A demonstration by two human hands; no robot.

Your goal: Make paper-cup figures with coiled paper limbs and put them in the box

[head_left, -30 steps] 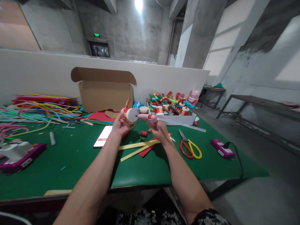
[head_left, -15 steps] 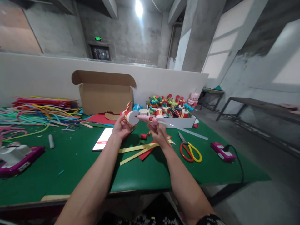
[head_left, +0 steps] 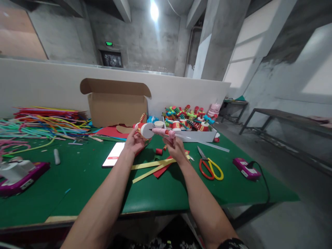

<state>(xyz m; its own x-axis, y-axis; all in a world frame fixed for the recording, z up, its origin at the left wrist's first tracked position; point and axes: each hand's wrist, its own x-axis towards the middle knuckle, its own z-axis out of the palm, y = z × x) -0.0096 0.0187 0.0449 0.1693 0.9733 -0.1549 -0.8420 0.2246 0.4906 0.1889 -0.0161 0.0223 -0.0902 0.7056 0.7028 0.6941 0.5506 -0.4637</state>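
My left hand (head_left: 134, 141) is closed round a paper cup (head_left: 147, 130) wrapped in red, tipped so that its white round end faces right. A folded striped paper strip (head_left: 142, 117) sticks up from the cup's far side. My right hand (head_left: 175, 148) grips a pink glue gun (head_left: 161, 131), its dark nozzle at the cup's white end; I cannot tell if they touch. A long clear glue stick (head_left: 204, 141) juts out of the gun's back to the right. Below the hands lie yellow paper strips (head_left: 149, 164), red paper (head_left: 163, 170) and a small red roll (head_left: 159, 151).
Scissors (head_left: 210, 166) lie right of my right hand, near a purple power strip (head_left: 246, 168). A white box (head_left: 190, 135) of colourful paper-cup figures stands behind. To the left are a phone (head_left: 113, 154), pipe cleaners (head_left: 46, 124), an open cardboard box (head_left: 118, 107) and another purple power strip (head_left: 26, 180).
Almost nothing differs. Both hands keep their holds, with the glue gun's nozzle still at the cup's white end; the view has shifted very slightly.
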